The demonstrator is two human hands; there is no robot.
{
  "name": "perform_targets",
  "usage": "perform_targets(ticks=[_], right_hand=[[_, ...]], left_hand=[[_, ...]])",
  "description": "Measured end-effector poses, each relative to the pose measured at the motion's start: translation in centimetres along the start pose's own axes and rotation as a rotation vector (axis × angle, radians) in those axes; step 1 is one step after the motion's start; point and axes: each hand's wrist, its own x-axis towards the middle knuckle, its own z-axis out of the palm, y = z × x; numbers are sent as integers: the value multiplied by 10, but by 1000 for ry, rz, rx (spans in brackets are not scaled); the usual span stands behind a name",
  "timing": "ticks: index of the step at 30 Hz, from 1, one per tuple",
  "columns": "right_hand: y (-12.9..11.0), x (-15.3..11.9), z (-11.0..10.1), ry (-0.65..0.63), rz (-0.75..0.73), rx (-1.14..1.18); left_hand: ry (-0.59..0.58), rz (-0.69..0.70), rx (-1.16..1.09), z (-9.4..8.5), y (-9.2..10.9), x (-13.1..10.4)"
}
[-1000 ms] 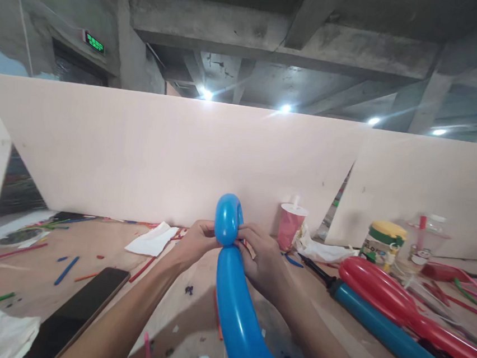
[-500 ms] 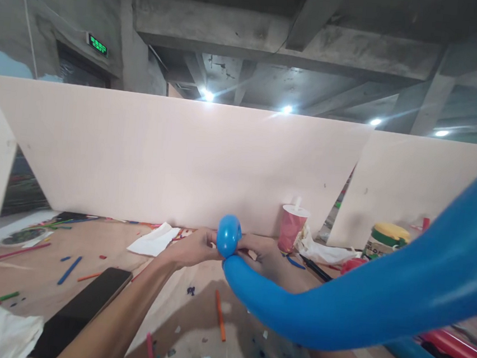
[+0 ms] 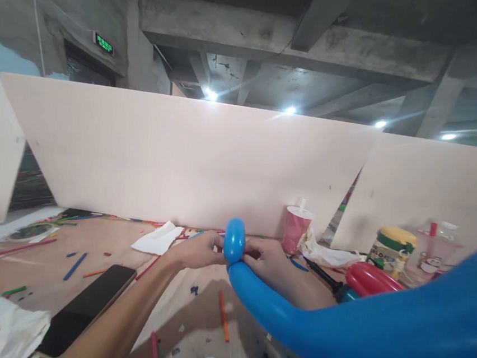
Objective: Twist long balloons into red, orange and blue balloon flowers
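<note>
A long blue balloon (image 3: 333,334) sweeps from the middle of the view out past the right edge. Its near end is pinched off into a small rounded bubble (image 3: 235,239), which stands upright between my hands. My left hand (image 3: 202,250) is closed on the bubble's left side, with the fingertips partly hidden behind it. From the right, my right hand (image 3: 265,255) grips close to the pinched joint, thumb bent against the balloon. The long section passes in front of my right forearm and hides much of it.
A black phone (image 3: 86,310) and a white tissue (image 3: 19,332) lie left. Uninflated balloons, like an orange one (image 3: 223,315), are scattered about. Behind stand a red paper cup (image 3: 296,229), a yellow-lidded jar (image 3: 391,253), a black pump (image 3: 324,274) and a pale board (image 3: 181,156).
The blue balloon's long section has swung lower on the right, uncovering the jar and a red balloon. The bubble looks narrower and turned. Both hands still hold it; the view has shifted slightly.
</note>
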Motion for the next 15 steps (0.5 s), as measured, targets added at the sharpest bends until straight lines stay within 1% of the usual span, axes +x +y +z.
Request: perform_targets(ticks=[7, 11, 15], right_hand=[[-7, -8, 2, 22, 8, 55], [-9, -8, 4, 15, 25, 91], [-9, -8, 5, 35, 46, 124]], left_hand=[[-23, -31, -163, -3, -2, -1], [-66, -2, -292, -4, -4, -1], [-20, -4, -295, -2, -6, 0]])
